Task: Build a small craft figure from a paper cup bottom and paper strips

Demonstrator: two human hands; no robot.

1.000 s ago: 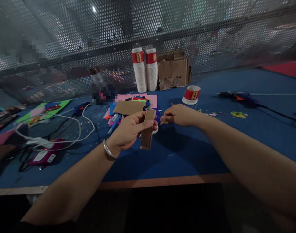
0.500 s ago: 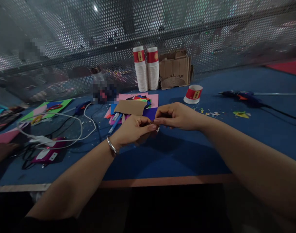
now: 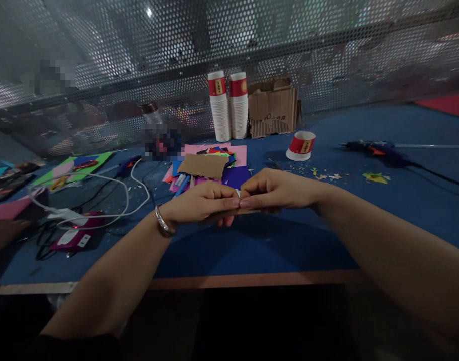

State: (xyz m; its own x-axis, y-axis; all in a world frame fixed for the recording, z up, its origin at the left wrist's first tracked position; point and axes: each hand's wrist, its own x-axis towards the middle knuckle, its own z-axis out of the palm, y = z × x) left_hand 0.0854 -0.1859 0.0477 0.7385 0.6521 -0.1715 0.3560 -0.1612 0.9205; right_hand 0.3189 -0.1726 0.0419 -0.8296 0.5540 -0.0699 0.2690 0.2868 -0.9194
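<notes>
My left hand (image 3: 205, 201), with a silver bangle at the wrist, and my right hand (image 3: 270, 189) meet above the front middle of the table. Thumbs and forefingers are pinched, with their tips touching. Between and below them a thin, flat brownish piece (image 3: 249, 211) shows nearly edge-on. Fingers hide most of it, so its kind is unclear. Just behind the hands lies a torn piece of brown cardboard (image 3: 203, 166) on a pile of coloured paper (image 3: 236, 174).
Two stacks of paper cups (image 3: 220, 118) and a cardboard box (image 3: 271, 113) stand at the back. A single cup (image 3: 302, 145), paper scraps (image 3: 376, 178) and a glue gun (image 3: 380, 150) are right. Left are cables, a purple power strip (image 3: 77, 235) and another person's hand (image 3: 6, 233).
My left hand has shifted left and levelled out, and my right hand has dropped slightly. The thin piece now shows as a longer strip beneath the fingers.
</notes>
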